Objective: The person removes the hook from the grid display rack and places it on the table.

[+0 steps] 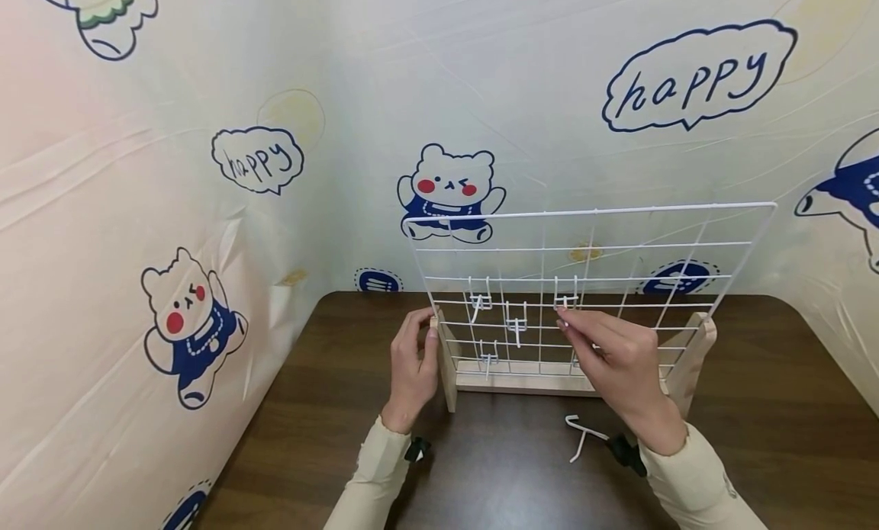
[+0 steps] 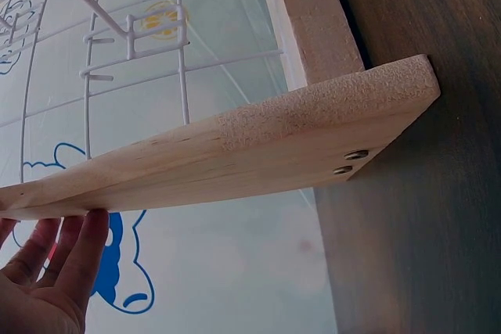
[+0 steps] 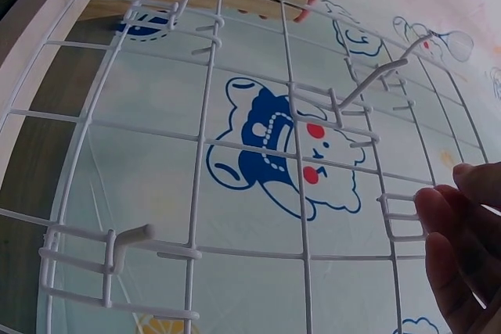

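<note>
A white wire grid panel [image 1: 594, 248] stands upright in a wooden base, with several white hooks hung on its wires. My right hand [image 1: 621, 354] pinches a white hook [image 1: 566, 300] that sits against the grid, right of the middle; in the right wrist view the fingertips partly hide this hook [image 3: 403, 218]. At the left end, my left hand [image 1: 414, 362] holds the wooden side panel [image 2: 235, 158] of the stand. More hooks, including an upper-left hook [image 1: 480, 301] and a middle hook [image 1: 517, 322], hang to the left of my right fingers.
One loose white hook [image 1: 582, 435] lies on the dark brown table [image 1: 494, 469], by my right wrist. The right wooden side panel [image 1: 693, 354] is partly behind my right hand. Printed fabric [image 1: 536, 80] hangs behind and left of the table.
</note>
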The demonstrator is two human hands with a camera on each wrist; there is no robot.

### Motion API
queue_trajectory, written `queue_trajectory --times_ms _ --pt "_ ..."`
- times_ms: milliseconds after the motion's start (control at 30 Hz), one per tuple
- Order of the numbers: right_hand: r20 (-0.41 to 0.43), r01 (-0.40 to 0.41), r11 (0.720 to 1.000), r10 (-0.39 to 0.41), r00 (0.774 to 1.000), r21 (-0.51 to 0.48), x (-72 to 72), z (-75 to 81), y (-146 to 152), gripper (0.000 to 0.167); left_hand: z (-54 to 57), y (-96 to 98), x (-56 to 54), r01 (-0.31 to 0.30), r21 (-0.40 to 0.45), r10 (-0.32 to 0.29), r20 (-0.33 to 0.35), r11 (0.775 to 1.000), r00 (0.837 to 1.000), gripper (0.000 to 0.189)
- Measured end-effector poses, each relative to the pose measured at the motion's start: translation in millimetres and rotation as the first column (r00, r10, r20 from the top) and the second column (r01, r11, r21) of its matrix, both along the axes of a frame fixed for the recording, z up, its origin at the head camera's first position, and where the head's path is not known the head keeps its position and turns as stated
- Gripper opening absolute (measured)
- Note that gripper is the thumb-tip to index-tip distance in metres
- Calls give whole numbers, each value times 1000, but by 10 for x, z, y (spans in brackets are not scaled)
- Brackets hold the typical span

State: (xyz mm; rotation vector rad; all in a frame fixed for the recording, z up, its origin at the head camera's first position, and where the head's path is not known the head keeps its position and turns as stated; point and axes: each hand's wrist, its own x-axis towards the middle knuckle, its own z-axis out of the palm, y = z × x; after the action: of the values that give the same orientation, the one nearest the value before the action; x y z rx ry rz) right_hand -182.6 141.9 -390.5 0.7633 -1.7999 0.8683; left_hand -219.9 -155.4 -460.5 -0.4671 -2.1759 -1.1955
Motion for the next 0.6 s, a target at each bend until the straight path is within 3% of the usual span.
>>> queue_trajectory --times_ms 333,600 --pt "-58 23 1000 -24 998 -18 -14 12 -6 34 -4 -2 25 -18 -3 18 40 1000 999 27" --pt "-58 35 999 -35 998 2 -13 51 4 36 -2 3 15 -11 -5 11 21 1000 1000 27"
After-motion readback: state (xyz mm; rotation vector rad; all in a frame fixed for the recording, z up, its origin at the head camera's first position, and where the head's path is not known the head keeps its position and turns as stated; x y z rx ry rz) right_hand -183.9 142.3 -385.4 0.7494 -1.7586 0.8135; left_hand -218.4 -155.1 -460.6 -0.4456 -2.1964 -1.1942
